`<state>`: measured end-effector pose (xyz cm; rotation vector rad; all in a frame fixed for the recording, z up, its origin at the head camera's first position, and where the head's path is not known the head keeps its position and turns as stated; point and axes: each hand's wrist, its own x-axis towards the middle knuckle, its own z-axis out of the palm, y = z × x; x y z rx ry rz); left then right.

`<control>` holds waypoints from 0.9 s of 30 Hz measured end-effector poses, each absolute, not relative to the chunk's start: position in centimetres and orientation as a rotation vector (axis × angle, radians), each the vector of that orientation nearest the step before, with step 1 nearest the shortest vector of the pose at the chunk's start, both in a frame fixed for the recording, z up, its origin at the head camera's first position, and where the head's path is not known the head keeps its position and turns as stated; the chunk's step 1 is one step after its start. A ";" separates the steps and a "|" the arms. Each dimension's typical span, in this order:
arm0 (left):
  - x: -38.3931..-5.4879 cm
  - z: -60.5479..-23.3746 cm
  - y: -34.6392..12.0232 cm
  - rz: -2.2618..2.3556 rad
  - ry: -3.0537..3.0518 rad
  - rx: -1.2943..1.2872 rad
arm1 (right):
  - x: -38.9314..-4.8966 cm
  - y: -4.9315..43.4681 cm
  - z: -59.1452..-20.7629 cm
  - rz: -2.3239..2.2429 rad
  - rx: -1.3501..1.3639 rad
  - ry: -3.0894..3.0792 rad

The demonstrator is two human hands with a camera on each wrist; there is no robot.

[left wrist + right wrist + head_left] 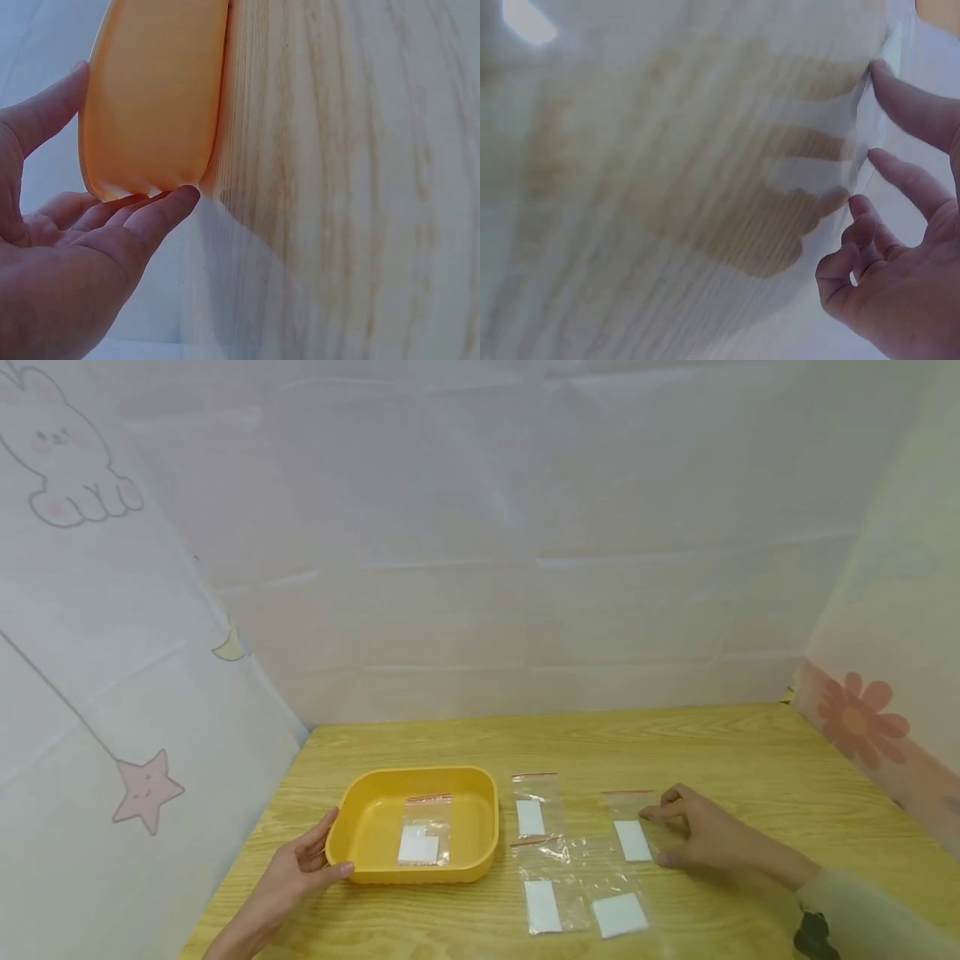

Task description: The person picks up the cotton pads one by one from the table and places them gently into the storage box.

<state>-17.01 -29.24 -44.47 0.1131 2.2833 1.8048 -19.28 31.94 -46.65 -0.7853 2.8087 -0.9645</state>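
Observation:
My left hand (288, 877) holds the left end of a yellow plastic basin (487, 860), thumb at the near rim and fingers along the outer wall. In the left wrist view, the basin (154, 97) sits between the thumb and the fingers (161, 217). Inside it lies a clear zip bag with a white card (418, 847). Over on the right, my right hand (705, 831) touches the right edge of another zip bag with a white card (633, 841). The thumb and fingertips are spread along that edge in the right wrist view, where the hand (900, 277) shows from the palm side.
Between basin and right hand lie more clear zip bags with white cards, one at the back (530, 817) and two in front, the left card (542, 907) and the right card (620, 915). The wooden table (600, 743) is bordered by printed cloth walls (525, 610).

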 end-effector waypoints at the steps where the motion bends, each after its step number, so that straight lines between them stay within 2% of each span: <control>1: -17.0 -44.5 -29.2 1.804 2.285 0.111 | -19.5 31.9 -46.6 -0.969 -0.785 2.812; 27: -17.1 -44.6 -29.4 1.822 2.249 0.136 | -20.3 33.2 -47.7 -1.057 -0.821 2.842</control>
